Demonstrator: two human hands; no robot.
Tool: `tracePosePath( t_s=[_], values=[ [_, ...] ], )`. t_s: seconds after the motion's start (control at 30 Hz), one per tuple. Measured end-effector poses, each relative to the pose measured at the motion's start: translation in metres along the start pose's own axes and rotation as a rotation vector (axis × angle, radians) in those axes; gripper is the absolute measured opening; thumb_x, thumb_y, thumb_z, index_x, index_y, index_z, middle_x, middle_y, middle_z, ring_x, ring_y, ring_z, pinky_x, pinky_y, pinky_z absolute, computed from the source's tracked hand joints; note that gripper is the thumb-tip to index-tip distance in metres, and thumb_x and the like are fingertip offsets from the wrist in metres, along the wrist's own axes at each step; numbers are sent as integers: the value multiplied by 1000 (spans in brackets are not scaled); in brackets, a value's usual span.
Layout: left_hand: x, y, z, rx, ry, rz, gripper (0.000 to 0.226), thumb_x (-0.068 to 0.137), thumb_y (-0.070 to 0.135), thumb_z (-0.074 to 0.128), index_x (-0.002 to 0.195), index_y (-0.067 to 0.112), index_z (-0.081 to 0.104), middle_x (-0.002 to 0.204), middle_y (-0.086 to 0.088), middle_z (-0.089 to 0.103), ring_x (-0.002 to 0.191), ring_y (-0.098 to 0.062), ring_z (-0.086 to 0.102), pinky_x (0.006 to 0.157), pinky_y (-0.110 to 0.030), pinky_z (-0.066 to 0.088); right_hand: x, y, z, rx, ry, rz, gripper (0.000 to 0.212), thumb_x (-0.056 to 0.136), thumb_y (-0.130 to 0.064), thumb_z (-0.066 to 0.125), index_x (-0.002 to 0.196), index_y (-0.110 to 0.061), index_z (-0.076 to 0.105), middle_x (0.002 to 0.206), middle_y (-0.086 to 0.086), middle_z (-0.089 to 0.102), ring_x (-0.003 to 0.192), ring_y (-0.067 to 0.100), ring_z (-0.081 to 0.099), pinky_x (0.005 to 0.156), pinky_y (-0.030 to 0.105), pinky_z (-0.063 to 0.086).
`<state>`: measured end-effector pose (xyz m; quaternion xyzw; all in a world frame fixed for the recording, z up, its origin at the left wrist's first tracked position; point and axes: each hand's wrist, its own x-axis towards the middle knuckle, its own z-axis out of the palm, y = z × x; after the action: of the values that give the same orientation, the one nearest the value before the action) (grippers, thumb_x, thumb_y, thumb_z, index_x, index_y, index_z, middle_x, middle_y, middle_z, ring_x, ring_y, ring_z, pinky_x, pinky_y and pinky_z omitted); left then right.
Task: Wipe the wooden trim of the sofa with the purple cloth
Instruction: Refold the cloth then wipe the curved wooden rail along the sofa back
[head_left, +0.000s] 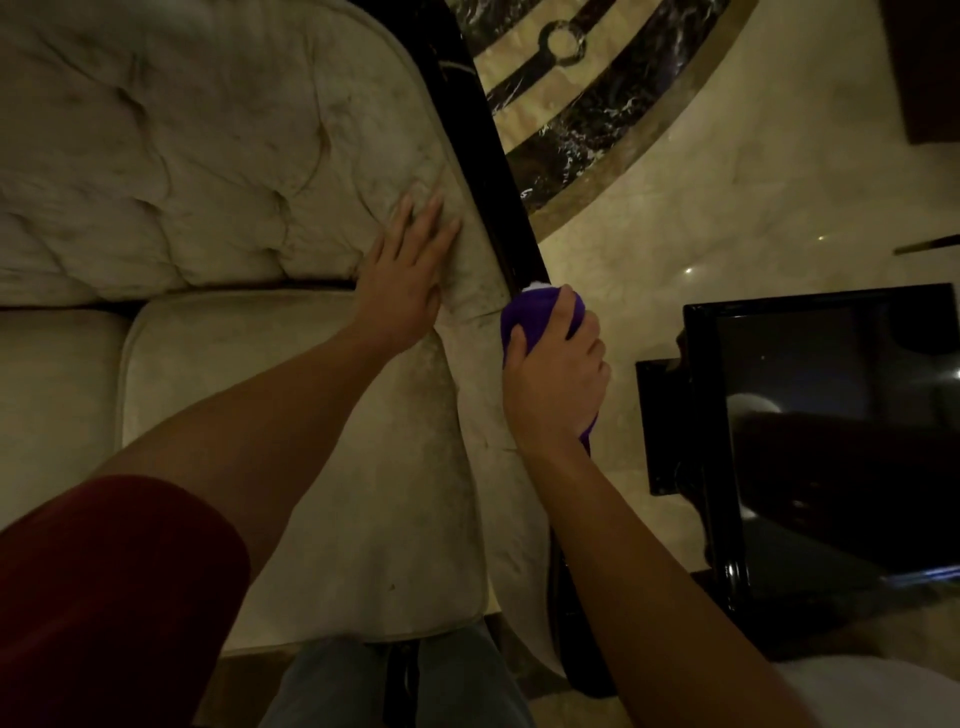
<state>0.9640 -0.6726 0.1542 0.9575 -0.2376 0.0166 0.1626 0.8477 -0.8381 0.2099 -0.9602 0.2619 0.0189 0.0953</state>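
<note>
The dark, glossy wooden trim runs along the right side of a cream tufted sofa, from the top of the view down toward me. My right hand is closed around the bunched purple cloth and presses it onto the trim about halfway down. The trim under that hand is hidden. My left hand lies flat, fingers spread, on the upholstered arm just left of the trim and holds nothing.
A black glossy side table stands close to the right of the sofa arm. Polished marble floor with a dark inlaid band lies beyond. The seat cushion is below my left arm. My knees are at the bottom.
</note>
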Motion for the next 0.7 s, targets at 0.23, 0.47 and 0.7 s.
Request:
tracePosePath(
  t_s=[0.23,0.47,0.7],
  values=[
    [-5,-5,14,-121,16,1,82,90,20,63,161,19,22,170,-11,16,158,-37,6,125,-50,21,33,-26,2,-8,11,-28,70,101,-48,54,158,-17,27,150,22,48,125,42,56,97,52,49],
    [-2,-21,27,-156,-4,51,82,93,27,60,163,22,17,172,-5,10,159,-31,3,125,-43,23,73,-57,8,19,69,-89,70,101,-47,53,157,-15,29,149,23,49,124,42,57,97,52,50],
    [0,-25,36,-217,-17,67,84,92,28,61,163,18,16,172,-7,8,159,-33,2,125,-44,22,112,-94,2,132,134,-165,69,102,-48,51,158,-14,32,147,21,51,124,38,57,96,51,52]
  ],
)
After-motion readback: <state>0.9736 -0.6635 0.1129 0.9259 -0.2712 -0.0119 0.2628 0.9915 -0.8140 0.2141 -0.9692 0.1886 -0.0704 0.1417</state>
